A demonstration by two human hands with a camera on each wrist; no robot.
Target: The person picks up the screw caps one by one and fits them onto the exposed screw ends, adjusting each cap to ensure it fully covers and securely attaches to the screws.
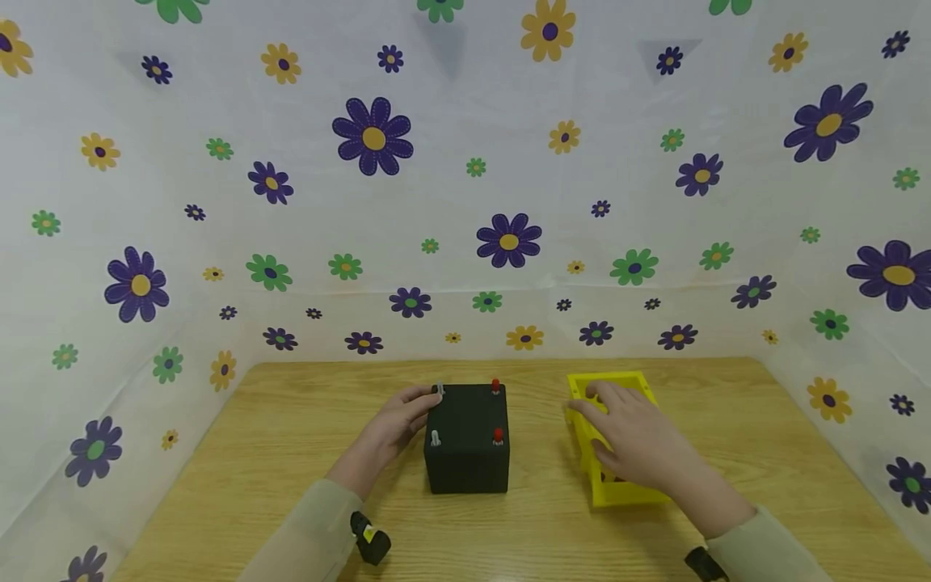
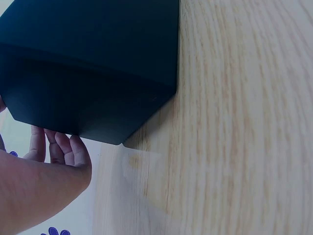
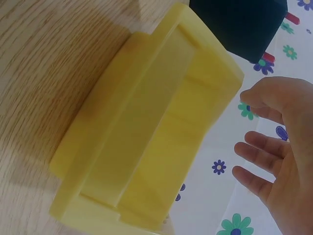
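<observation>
A black box (image 1: pixel 467 467) stands on the wooden table, with two grey toggle-like pieces (image 1: pixel 436 438) on its left top edge and two red-tipped ones (image 1: pixel 498 436) on its right. My left hand (image 1: pixel 396 416) rests against the box's left side, fingertips by the far grey piece; in the left wrist view its fingers (image 2: pixel 78 152) lie partly behind the box. Over a yellow bin (image 1: pixel 607 495) hovers my right hand (image 1: pixel 640 436), fingers loosely bent and apart, with nothing between them in the right wrist view. Small dark items in the bin are mostly hidden by this hand.
The wooden table (image 1: pixel 305 453) reaches back to a white flowered cloth (image 1: pixel 451 194) that hangs behind and along both sides. The bin stands to the right of the box, with a strip of table between them. Dark wrist devices (image 1: pixel 371 540) sit by both sleeves.
</observation>
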